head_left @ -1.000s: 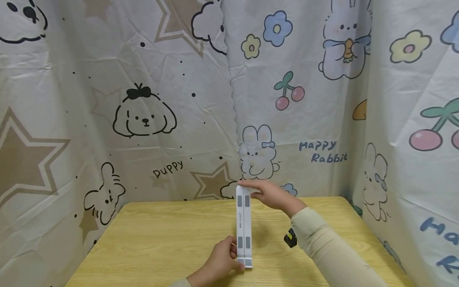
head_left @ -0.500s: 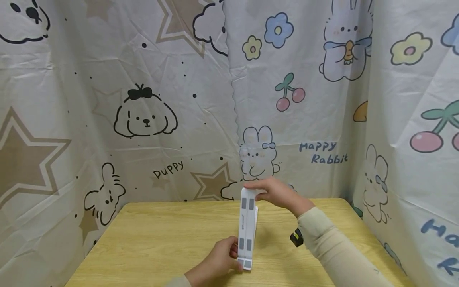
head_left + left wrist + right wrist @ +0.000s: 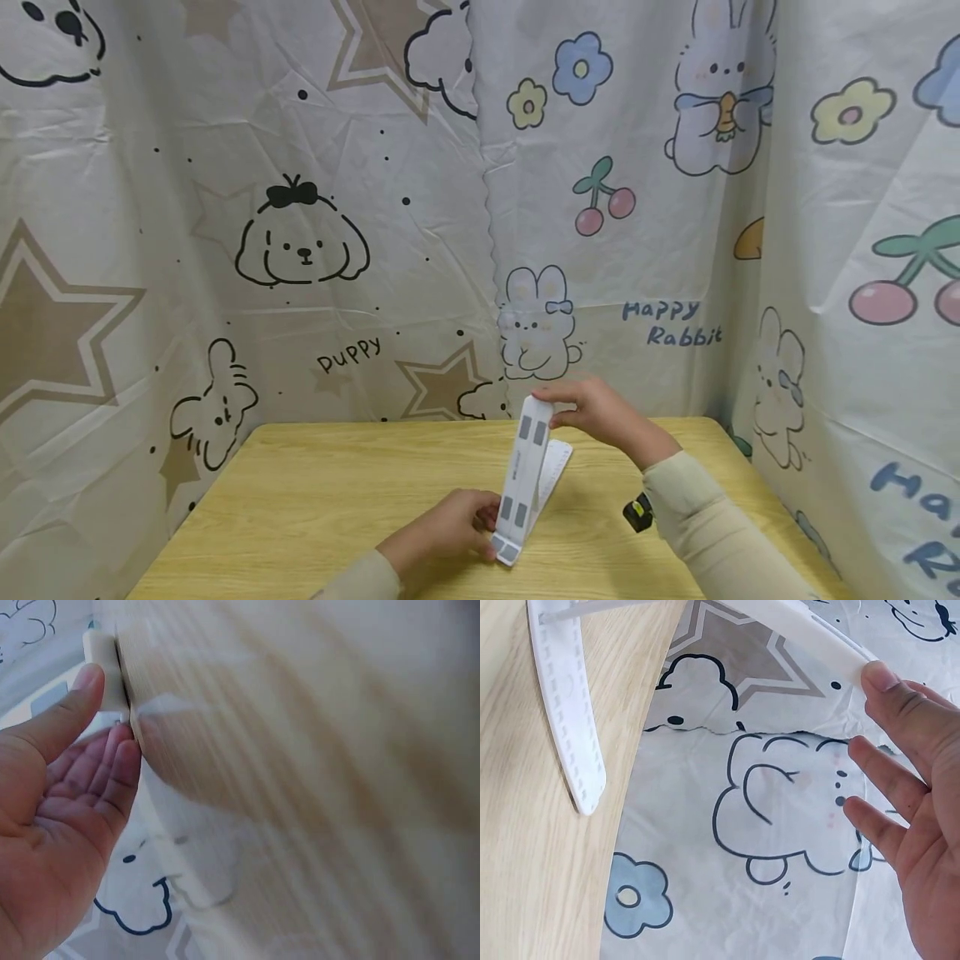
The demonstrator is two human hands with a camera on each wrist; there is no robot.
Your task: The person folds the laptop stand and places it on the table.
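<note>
A white folding laptop stand [image 3: 521, 471] stands part-unfolded on the table, its upper part raised and leaning right, with grey pads along its face. Its perforated base leg [image 3: 570, 720] lies along the tabletop in the right wrist view. My right hand [image 3: 603, 419] pinches the raised top end between thumb and index finger, the other fingers spread apart from it. Down at the near end, my left hand [image 3: 447, 527] holds the stand's lipped foot. In the left wrist view its thumb lies on the white end [image 3: 107, 664], with the other fingers curled beside it.
The yellow wood-grain table [image 3: 337, 492] carries a small black and yellow object [image 3: 638, 512] beside my right sleeve. A printed curtain [image 3: 420, 275] hangs behind the table and along both sides.
The stand's upper part has tilted rightward with my right hand, and its base leg now shows behind it, angled apart. My left hand stays at the near end.
</note>
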